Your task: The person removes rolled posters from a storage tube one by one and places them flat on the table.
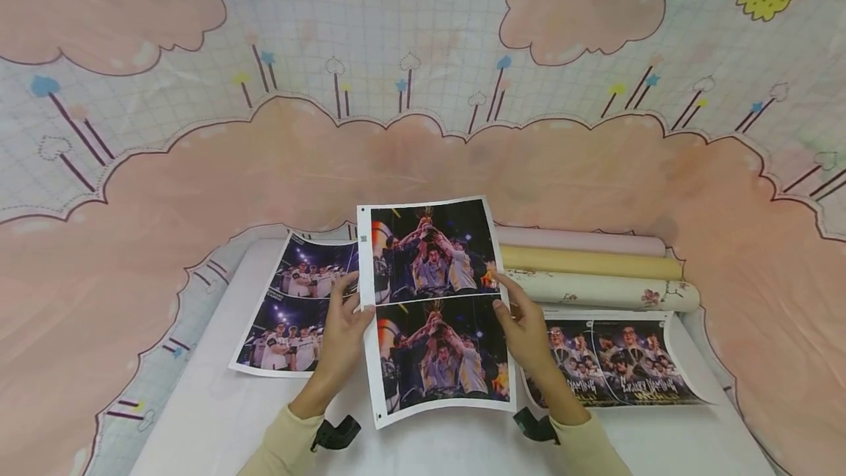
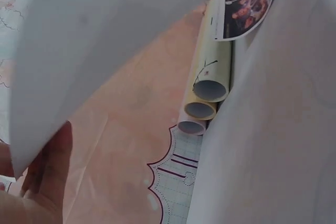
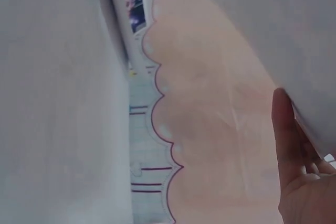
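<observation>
Both hands hold up a printed photo sheet (image 1: pixel 436 344) above the table in the head view. It carries the same picture twice, one over the other: people lifting a trophy. My left hand (image 1: pixel 345 322) pinches its left edge, thumb on the front. On the right edge, my right hand (image 1: pixel 529 325) pinches it the same way. In the left wrist view the left hand (image 2: pixel 44 177) grips a corner of the sheet's plain back (image 2: pixel 94 30). The right wrist view has the right hand (image 3: pixel 302 156) at the opposite edge.
A second photo sheet (image 1: pixel 280 336) lies at left, partly behind the held one. At right lies a dark poster sheet (image 1: pixel 621 366) with curling edges. Behind it are three rolls: floral (image 1: pixel 615 290), yellow (image 1: pixel 595 261) and pink (image 1: pixel 581 241). A patterned cloth (image 1: pixel 423 160) rises behind the white table (image 1: pixel 192 417).
</observation>
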`<state>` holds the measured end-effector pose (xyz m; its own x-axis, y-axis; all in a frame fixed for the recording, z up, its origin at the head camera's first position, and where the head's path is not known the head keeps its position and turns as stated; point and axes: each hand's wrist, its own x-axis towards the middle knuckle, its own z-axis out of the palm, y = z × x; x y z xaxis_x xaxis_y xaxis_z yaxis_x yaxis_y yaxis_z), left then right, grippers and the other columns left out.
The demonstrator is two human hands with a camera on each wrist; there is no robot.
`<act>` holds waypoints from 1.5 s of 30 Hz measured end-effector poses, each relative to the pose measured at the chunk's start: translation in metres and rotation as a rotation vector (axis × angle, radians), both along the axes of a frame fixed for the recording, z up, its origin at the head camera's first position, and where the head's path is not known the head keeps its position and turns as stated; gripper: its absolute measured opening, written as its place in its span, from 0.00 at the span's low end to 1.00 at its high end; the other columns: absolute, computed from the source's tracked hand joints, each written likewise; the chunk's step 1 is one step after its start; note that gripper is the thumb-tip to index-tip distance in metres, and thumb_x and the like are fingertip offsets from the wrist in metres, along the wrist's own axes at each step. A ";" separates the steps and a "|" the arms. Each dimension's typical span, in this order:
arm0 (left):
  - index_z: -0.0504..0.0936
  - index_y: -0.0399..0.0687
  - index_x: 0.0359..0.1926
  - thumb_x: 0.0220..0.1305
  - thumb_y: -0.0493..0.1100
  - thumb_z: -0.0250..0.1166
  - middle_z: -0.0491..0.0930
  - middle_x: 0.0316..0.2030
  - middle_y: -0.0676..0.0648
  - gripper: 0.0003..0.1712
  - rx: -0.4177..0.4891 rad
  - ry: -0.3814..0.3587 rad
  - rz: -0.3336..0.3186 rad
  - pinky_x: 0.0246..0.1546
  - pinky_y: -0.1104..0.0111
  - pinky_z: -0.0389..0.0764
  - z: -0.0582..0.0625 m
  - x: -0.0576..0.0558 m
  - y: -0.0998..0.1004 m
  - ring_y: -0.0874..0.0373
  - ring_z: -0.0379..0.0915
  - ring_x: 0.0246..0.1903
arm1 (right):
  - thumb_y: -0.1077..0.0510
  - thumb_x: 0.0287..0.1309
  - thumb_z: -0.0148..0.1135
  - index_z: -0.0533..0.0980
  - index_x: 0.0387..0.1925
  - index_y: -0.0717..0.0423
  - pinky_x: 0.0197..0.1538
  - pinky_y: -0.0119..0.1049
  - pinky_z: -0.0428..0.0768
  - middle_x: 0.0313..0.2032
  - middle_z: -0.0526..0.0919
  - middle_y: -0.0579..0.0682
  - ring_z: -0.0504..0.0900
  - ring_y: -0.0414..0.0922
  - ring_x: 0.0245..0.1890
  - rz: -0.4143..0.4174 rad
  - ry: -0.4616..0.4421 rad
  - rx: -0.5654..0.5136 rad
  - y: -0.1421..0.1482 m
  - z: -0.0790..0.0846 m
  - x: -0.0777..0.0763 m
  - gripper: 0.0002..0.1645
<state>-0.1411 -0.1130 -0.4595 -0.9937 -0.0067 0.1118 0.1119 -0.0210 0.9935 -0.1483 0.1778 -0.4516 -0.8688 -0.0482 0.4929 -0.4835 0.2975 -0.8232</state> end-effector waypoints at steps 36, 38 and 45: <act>0.40 0.49 0.78 0.64 0.24 0.51 0.62 0.70 0.51 0.48 0.491 -0.130 -0.495 0.57 0.65 0.79 -0.001 -0.003 -0.019 0.59 0.74 0.60 | 0.77 0.62 0.41 0.32 0.78 0.49 0.55 0.46 0.81 0.67 0.71 0.52 0.79 0.50 0.61 0.858 -0.526 -0.693 0.039 -0.012 -0.003 0.52; 0.40 0.49 0.78 0.63 0.23 0.52 0.61 0.71 0.49 0.48 0.476 -0.135 -0.483 0.55 0.66 0.80 -0.002 -0.002 -0.019 0.60 0.76 0.58 | 0.77 0.63 0.41 0.32 0.78 0.49 0.54 0.45 0.82 0.67 0.70 0.52 0.79 0.49 0.60 0.826 -0.513 -0.670 0.038 -0.014 -0.002 0.51; 0.44 0.52 0.78 0.60 0.22 0.57 0.46 0.77 0.37 0.52 0.240 -0.112 -0.365 0.54 0.73 0.79 -0.007 -0.005 -0.018 0.57 0.71 0.64 | 0.66 0.67 0.56 0.48 0.77 0.47 0.55 0.35 0.81 0.78 0.46 0.50 0.71 0.38 0.64 0.393 -0.525 -0.335 0.028 -0.022 -0.002 0.44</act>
<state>-0.1463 -0.1310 -0.4667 -0.9416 0.3343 0.0414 -0.0539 -0.2708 0.9611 -0.1501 0.2056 -0.4734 -0.9440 -0.3244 0.0593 -0.0197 -0.1242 -0.9921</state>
